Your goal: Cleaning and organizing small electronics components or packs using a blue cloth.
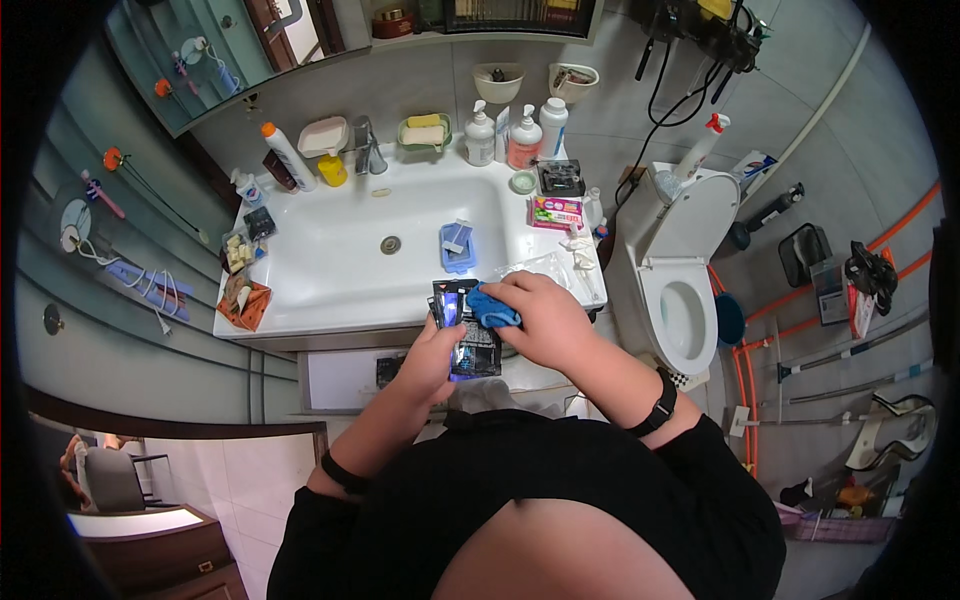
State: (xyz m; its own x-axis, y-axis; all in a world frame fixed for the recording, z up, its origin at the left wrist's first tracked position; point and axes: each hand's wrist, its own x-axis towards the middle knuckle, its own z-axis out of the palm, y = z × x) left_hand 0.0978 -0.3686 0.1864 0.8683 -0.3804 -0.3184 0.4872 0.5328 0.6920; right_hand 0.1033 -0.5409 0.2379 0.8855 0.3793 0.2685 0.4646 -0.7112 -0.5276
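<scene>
My left hand (427, 361) grips several flat black packets (475, 352) by their left edge, in front of the sink's near rim. A bunched blue cloth (491, 307) is in my right hand (546, 321), pressed against the upper right part of the packets. Below them an open drawer (341, 382) holds a dark item (388, 370). Inside the white washbasin (337, 255) lies a blue plastic box (457, 255), with a small pale packet (457, 236) on top.
Pump bottles (480, 139), a pink box (556, 213) and a clear plastic bag (536, 270) stand or lie on the right counter. An orange pouch (244, 306) sits at the left corner. To the right is a toilet (679, 315) with its lid raised.
</scene>
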